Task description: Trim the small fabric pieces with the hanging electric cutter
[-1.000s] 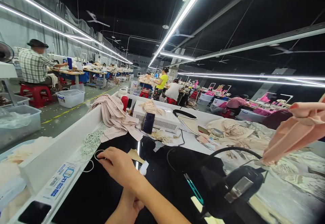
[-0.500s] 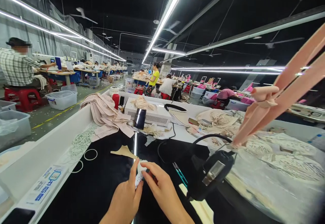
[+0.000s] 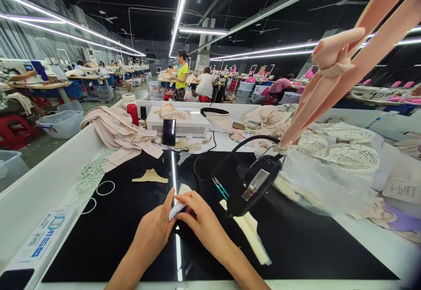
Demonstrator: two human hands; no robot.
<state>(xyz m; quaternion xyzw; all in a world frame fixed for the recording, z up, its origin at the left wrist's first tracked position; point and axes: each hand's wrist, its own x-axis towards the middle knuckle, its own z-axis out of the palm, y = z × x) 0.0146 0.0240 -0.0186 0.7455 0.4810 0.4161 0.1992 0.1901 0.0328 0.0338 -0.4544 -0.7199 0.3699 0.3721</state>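
Note:
Over the black work surface, my left hand and my right hand meet. Between their fingertips is a small white roll with dark printed marks, which both pinch; a whitish flap sticks up behind it. Just beyond the hands lies a cut piece of beige fabric. To the right of my right hand are thread snips with teal handles and a cream fabric strip. Over the strip hangs a black tool with a metal plate, tied to pink straps.
Green-white rings are heaped at left, near two loose rings. A white ventilated box stands behind with a dark phone before it. Pinkish fabric drapes back left; bagged lace pieces fill the right. People work beyond.
The view has shifted, so the bench sits higher and further left in the picture. The white roll has turned from near upright to a slant, still between both hands.

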